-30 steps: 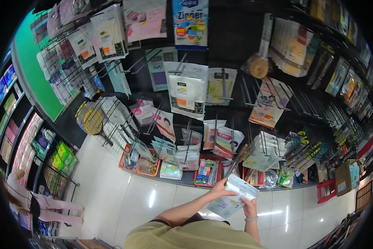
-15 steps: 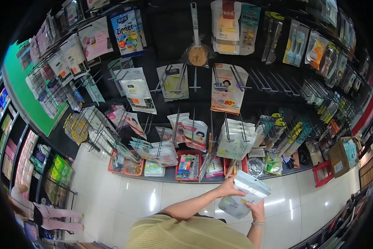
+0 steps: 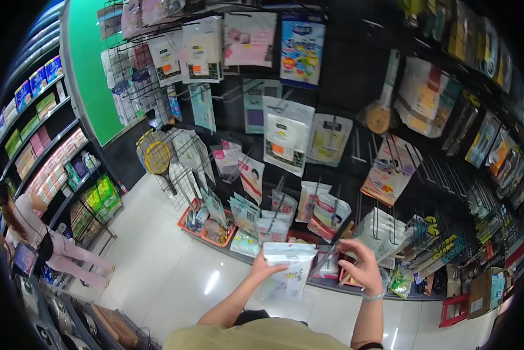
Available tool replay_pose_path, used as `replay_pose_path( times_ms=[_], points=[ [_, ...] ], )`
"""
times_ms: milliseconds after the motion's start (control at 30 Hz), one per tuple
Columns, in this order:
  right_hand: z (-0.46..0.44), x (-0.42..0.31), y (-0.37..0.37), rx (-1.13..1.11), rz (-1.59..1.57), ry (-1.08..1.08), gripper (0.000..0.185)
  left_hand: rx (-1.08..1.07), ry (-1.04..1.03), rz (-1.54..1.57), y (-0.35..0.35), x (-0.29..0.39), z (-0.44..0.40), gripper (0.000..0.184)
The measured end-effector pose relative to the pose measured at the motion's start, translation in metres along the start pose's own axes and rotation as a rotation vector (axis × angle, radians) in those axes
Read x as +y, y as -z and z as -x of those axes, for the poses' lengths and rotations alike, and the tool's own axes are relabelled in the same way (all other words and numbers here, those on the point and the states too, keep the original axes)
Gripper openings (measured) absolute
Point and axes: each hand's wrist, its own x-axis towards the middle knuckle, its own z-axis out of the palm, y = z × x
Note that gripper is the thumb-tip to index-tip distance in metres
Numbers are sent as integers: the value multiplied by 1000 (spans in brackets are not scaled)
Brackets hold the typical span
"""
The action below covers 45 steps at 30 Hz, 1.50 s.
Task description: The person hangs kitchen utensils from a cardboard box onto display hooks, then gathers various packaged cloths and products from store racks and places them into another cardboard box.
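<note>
My left hand (image 3: 265, 269) is closed on the left edge of a few pale, flat plastic packets (image 3: 292, 273), held upright as a stack in front of me. Print and small coloured marks show on the front packet; I cannot tell what is inside. My right hand (image 3: 361, 265) is raised to the right of the packets, apart from them, with its fingers spread and curved and nothing in them. Just beyond it hang similar white packets (image 3: 378, 233) on hooks. A dark-handled long item (image 3: 339, 236) stands close to its fingertips.
A black display wall carries hooks with bagged goods, including a white pack (image 3: 285, 137) and a blue pack (image 3: 303, 49). Orange baskets (image 3: 218, 240) line the bottom ledge. A red stool (image 3: 453, 310) and a cardboard box (image 3: 481, 297) stand at right. Another person (image 3: 58, 251) is at left.
My view has turned left. Both hands held the packets before; now the left hand alone holds them, farther left and more upright, and the right hand has let go and opened.
</note>
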Motion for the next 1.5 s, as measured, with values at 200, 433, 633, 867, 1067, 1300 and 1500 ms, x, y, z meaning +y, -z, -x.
replay_pose_path(
  times_ms=[200, 433, 633, 867, 1067, 1300, 1500],
  points=[
    [-176, -69, -90, -188, -369, 193, 50, 90, 41, 142, 135, 19, 14, 63],
    [-391, -112, -185, -24, -327, 308, 44, 395, -47, 245, 227, 31, 47, 62],
    [-533, -106, -216, 193, -360, 271, 63, 663, -101, 258, 251, 36, 68, 61],
    [-612, -97, -224, 364, -140, 222, 95, 832, -113, 246, 262, 47, 69, 61],
    [-612, -101, -223, 100, -353, 191, 83, 861, -108, 272, 267, 55, 56, 65],
    [-617, -89, -233, 78, -358, 289, 72, 792, -121, 261, 271, 38, 53, 64],
    [-589, -112, -241, -40, -537, 334, 43, 698, -116, 261, 264, 39, 55, 59]
  ],
)
